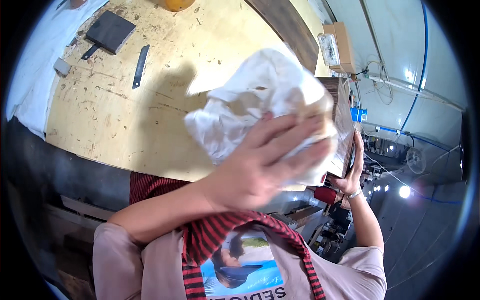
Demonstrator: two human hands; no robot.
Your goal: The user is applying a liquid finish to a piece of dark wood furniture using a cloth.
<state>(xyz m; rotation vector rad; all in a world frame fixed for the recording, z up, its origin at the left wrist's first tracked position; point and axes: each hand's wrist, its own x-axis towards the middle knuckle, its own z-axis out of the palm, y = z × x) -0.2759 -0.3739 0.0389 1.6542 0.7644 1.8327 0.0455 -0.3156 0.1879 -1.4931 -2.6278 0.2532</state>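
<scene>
A crumpled white cloth [270, 85] with brownish stains bunches over a dark brown wood-grained piece [342, 107], at the right side of the workbench. My left hand [260, 170] reaches across my body and presses the cloth down, its fingers partly spread and smeared by motion. Much of the wooden piece is hidden beneath the cloth. At its right side, my right hand [354, 172] holds the near corner, fingers straight along the outer face and thumb on the near side.
On the light plywood bench [115, 125] lie a black square block [111, 31] and a dark metal strip [141, 66]. A small grey block [62, 67] sits by white sheeting at left. An orange container [179, 4], a long dark board [287, 25] and a cardboard box [344, 47] are farther back.
</scene>
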